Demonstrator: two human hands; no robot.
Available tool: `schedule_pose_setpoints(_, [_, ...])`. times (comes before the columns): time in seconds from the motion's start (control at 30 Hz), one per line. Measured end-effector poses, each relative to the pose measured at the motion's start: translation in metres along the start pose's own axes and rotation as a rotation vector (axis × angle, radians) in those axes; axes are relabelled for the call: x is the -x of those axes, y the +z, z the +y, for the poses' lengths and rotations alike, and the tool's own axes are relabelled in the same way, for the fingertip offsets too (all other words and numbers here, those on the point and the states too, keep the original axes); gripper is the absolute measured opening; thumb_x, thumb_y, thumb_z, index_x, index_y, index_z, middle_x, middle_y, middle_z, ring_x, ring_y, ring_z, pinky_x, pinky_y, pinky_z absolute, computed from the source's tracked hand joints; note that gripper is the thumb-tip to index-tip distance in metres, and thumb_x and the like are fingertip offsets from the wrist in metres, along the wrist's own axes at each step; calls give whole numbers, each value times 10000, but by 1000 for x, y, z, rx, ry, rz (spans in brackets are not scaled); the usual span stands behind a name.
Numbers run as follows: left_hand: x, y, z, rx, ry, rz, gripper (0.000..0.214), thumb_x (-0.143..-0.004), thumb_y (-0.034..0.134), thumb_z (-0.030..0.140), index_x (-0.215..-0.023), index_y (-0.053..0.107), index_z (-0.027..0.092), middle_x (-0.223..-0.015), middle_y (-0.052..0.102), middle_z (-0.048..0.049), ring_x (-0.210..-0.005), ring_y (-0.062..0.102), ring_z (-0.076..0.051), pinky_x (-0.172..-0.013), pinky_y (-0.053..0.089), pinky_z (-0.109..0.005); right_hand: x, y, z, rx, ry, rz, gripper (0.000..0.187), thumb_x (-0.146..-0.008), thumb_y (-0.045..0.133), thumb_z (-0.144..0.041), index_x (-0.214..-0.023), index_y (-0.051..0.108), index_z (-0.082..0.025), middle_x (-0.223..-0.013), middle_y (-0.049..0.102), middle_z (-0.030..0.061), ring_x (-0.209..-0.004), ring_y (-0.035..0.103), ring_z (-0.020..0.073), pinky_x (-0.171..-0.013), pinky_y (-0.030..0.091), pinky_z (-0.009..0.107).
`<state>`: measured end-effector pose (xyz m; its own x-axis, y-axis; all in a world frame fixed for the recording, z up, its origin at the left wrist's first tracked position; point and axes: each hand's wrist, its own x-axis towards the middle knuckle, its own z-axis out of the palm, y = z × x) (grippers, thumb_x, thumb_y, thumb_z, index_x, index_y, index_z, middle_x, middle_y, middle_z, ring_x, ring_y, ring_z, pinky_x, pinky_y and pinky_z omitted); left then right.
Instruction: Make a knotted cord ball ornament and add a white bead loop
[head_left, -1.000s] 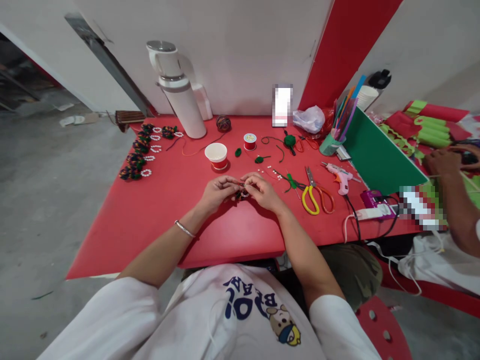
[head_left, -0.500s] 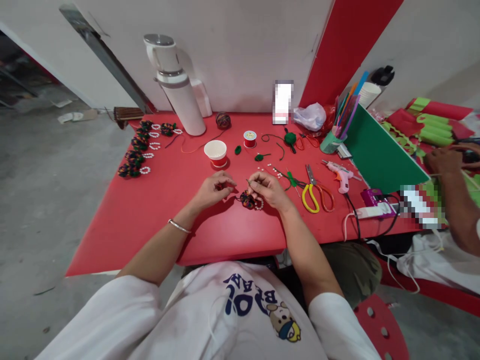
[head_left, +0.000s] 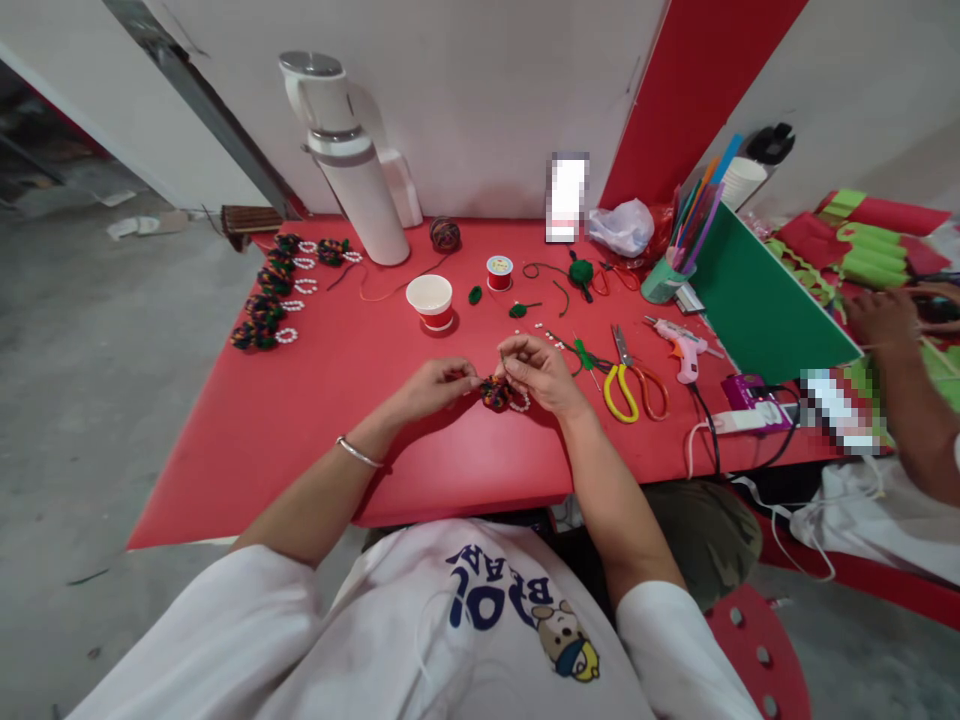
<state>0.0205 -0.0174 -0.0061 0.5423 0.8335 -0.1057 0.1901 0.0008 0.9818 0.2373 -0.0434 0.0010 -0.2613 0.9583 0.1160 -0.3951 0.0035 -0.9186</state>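
A multicoloured crocheted yarn piece with a loop of white beads lies between my hands at the middle of the red table. My left hand is closed in a pinch at the piece's left edge, where a dark yarn end stuck out; the fingertips cover that end. Just above the piece, my right hand pinches a short dark yarn strand, its lower fingers close to the bead loop. Loose white beads and a green-handled crochet hook or similar thin tool lie beyond my right hand.
Scissors and a pink glue gun lie to the right. A paper cup, thread spool and yarn ball stand behind. Several finished-looking beaded yarn pieces line the left. A co-worker's hand is beyond the green board.
My left hand has moved right to the yarn piece, its spread fingers now closed in a pinch there. My right hand keeps its pinch above the piece, slightly raised.
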Motion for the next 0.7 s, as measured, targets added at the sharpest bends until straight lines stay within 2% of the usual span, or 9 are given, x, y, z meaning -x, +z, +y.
schedule_pose_setpoints(0.1, [0,0,5,348,-207,-31,357,-775,838,460,-796,676,143,-681,636,-20,-405,354,-35,-372,232,-184,1,1,-1,-34,6,-23,473,-713,907,-507,-1002,667,-220,-774,722,-11,-570,614,93,-456,449,183])
schedule_pose_setpoints(0.23, [-2,3,6,532,-298,-50,383,-675,921,416,-770,695,122,-630,612,-9,-369,306,-8,-333,166,-159,3,7,-4,36,28,-79,443,-736,894,-481,-1016,673,-218,-821,730,1,-668,703,134,-500,536,198])
schedule_pose_setpoints(0.33, [-2,7,4,560,-290,-98,425,-626,950,441,-716,684,121,-621,625,-21,-373,346,-13,-330,170,-154,3,13,-3,114,50,-125,406,-754,885,-447,-1007,681,-204,-872,735,2,-600,674,97,-518,563,196])
schedule_pose_setpoints(0.43, [0,10,5,510,-267,-161,420,-644,935,467,-746,720,121,-643,654,-38,-387,388,-25,-328,160,-158,1,15,2,146,49,-100,385,-776,865,-440,-1016,684,-200,-941,753,15,-570,650,74,-515,567,190])
schedule_pose_setpoints(0.53, [2,10,8,433,-272,-179,373,-686,912,436,-824,767,121,-622,644,-29,-403,423,-38,-340,182,-162,-2,15,8,146,25,-45,377,-780,858,-436,-1021,681,-207,-954,769,25,-619,670,97,-528,577,202])
schedule_pose_setpoints(0.7, [3,11,8,398,-278,-158,415,-661,924,403,-949,797,133,-640,659,-29,-438,473,-60,-377,228,-168,-6,12,14,133,-27,56,367,-784,839,-464,-1005,684,-216,-935,775,36,-791,741,165,-535,579,207])
